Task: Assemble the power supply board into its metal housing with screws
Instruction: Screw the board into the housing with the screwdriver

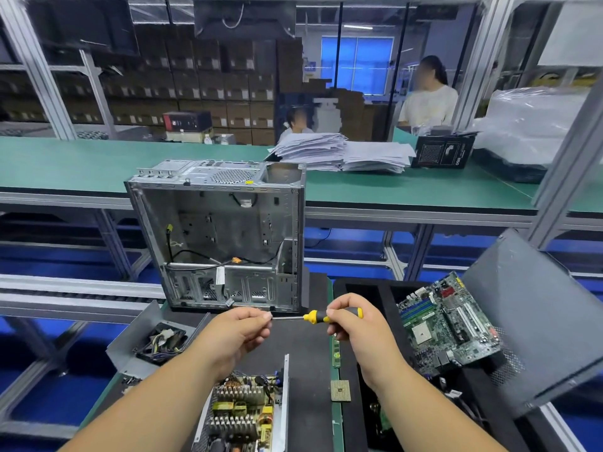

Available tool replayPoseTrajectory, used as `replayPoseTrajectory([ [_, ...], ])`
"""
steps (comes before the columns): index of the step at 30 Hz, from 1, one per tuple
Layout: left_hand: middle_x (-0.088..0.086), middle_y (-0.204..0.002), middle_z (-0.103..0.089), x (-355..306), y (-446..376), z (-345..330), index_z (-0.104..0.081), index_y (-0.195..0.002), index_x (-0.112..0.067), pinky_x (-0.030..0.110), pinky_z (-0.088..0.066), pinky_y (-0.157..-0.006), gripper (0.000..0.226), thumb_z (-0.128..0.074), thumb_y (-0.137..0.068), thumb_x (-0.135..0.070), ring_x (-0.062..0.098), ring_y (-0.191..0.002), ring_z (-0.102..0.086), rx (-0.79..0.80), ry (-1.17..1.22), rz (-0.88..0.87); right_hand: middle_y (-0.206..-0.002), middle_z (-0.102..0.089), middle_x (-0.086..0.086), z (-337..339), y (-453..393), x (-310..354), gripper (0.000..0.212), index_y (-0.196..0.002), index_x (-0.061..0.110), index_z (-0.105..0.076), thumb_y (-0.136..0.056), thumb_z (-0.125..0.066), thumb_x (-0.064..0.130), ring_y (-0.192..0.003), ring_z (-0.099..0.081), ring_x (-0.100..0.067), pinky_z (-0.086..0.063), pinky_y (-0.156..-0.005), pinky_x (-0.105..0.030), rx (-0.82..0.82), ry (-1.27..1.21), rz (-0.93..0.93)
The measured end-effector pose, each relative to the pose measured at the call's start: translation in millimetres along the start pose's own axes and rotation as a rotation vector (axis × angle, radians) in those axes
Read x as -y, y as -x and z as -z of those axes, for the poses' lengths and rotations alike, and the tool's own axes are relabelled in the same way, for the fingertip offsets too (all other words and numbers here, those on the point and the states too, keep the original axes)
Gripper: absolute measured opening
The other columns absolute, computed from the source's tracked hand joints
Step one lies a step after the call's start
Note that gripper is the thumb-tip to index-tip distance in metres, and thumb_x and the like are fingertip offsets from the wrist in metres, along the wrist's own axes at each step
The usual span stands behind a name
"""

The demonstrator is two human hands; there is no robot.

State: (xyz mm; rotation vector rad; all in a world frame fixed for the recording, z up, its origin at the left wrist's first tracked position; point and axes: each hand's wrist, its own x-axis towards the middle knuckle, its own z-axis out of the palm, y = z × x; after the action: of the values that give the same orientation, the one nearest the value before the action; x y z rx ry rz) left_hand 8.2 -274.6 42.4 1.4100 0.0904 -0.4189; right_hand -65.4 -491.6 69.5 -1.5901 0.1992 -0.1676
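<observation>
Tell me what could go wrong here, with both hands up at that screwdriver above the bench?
Possibly two things. The left hand pinches at the tip of the screwdriver, which the right hand holds by its handle; if a screw is there, too small to see, it could drop into the open power supply board just below. The loose processor chip lies beside the right forearm, so a lowered arm might knock it.

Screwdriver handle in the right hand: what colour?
Yellow and black, on the screwdriver gripped by the right hand; head view.
</observation>
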Motion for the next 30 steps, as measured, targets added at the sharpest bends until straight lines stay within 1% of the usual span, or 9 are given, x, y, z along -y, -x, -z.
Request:
replayPoseTrajectory([
  [6,0.003,-0.071,-0.070,-0.5,0.4,-0.8,-0.068,-0.080,-0.009,0.017,-0.052,-0.050,0.009,-0.073,-0.085,-0.015,0.006,-0.057,-0.064,0.010,0.024,0.082,-0.068,-0.065,0.000,3.4,-1.7,0.2,0.011,-0.081,0.012,-0.063,-0.088,-0.063,0.003,-0.066,-0.062,-0.013,-0.049,-0.062,-0.022,0.055,-0.012,0.020],
  [10,0.004,-0.071,-0.069,-2.3,1.8,-0.6,-0.069,-0.080,-0.008,0.016,-0.052,-0.051,0.007,-0.071,-0.087,-0.011,0.007,-0.057,-0.064,0.001,0.035,0.060,-0.068,-0.068,-0.005,4.3,-3.4,0.8,0.002,-0.088,0.007,-0.065,-0.089,-0.066,0.008,-0.065,-0.063,-0.012,-0.050,-0.061,-0.020,0.065,-0.010,0.017],
  [14,0.006,-0.071,-0.069,-4.9,7.0,-2.4,-0.071,-0.077,-0.008,0.016,-0.052,-0.053,0.012,-0.068,-0.088,-0.007,0.008,-0.058,-0.064,0.011,0.008,-0.008,-0.066,-0.069,-0.008,7.0,-5.3,0.4,0.020,-0.090,0.002,-0.067,-0.091,-0.069,0.022,-0.056,-0.057,-0.010,-0.047,-0.055,-0.018,0.012,-0.003,-0.011],
  [17,0.007,-0.071,-0.069,-6.4,12.0,-5.6,-0.070,-0.080,-0.004,0.016,-0.053,-0.056,0.010,-0.066,-0.089,-0.004,0.010,-0.061,-0.064,0.038,-0.057,-0.076,-0.065,-0.069,-0.005,5.8,-6.6,-1.9,0.024,-0.088,0.004,-0.065,-0.093,-0.066,0.027,-0.056,-0.057,-0.010,-0.047,-0.058,-0.021,-0.015,-0.009,-0.046],
  [19,0.007,-0.071,-0.069,-6.1,14.2,-7.3,-0.069,-0.083,-0.001,0.017,-0.053,-0.058,0.008,-0.066,-0.090,-0.002,0.010,-0.062,-0.065,0.049,-0.116,-0.119,-0.067,-0.069,-0.003,4.2,-7.1,-2.2,0.017,-0.085,0.008,-0.062,-0.095,-0.064,0.022,-0.061,-0.059,-0.013,-0.049,-0.061,-0.025,-0.013,-0.080,-0.071],
  [21,0.007,-0.070,-0.068,-4.2,15.7,-8.3,-0.068,-0.084,0.000,0.017,-0.053,-0.061,0.006,-0.066,-0.090,-0.002,0.011,-0.064,-0.065,0.042,-0.157,-0.149,-0.069,-0.070,-0.002,2.6,-6.8,-1.1,0.011,-0.084,0.009,-0.060,-0.095,-0.060,0.012,-0.064,-0.061,-0.017,-0.050,-0.061,-0.026,-0.001,-0.168,-0.078],
  [23,0.008,-0.072,-0.068,-1.2,17.3,-8.0,-0.067,-0.083,-0.002,0.018,-0.053,-0.063,0.007,-0.066,-0.090,-0.002,0.012,-0.067,-0.065,0.030,-0.186,-0.173,-0.071,-0.071,-0.004,1.6,-5.9,-1.0,0.011,-0.083,0.009,-0.059,-0.093,-0.058,0.006,-0.066,-0.062,-0.018,-0.051,-0.061,-0.026,0.006,-0.176,-0.061],
  [27,0.009,-0.080,-0.069,4.1,24.1,-5.4,-0.069,-0.089,-0.004,0.022,-0.055,-0.072,0.005,-0.065,-0.092,-0.007,0.016,-0.077,-0.067,0.071,-0.193,-0.181,-0.074,-0.071,-0.008,-1.7,-0.8,-6.4,0.018,-0.075,0.016,-0.063,-0.091,-0.060,0.009,-0.067,-0.063,-0.018,-0.052,-0.064,-0.028,0.007,-0.145,-0.045],
  [30,0.008,-0.102,-0.071,7.6,30.5,-3.5,-0.068,-0.108,-0.013,0.025,-0.054,-0.087,0.015,-0.062,-0.095,-0.016,0.017,-0.096,-0.069,0.079,-0.231,-0.195,-0.076,-0.072,-0.008,-6.2,4.8,-11.1,0.019,-0.072,0.017,-0.063,-0.090,-0.061,0.011,-0.067,-0.064,-0.018,-0.051,-0.060,-0.026,0.008,-0.137,-0.036],
])
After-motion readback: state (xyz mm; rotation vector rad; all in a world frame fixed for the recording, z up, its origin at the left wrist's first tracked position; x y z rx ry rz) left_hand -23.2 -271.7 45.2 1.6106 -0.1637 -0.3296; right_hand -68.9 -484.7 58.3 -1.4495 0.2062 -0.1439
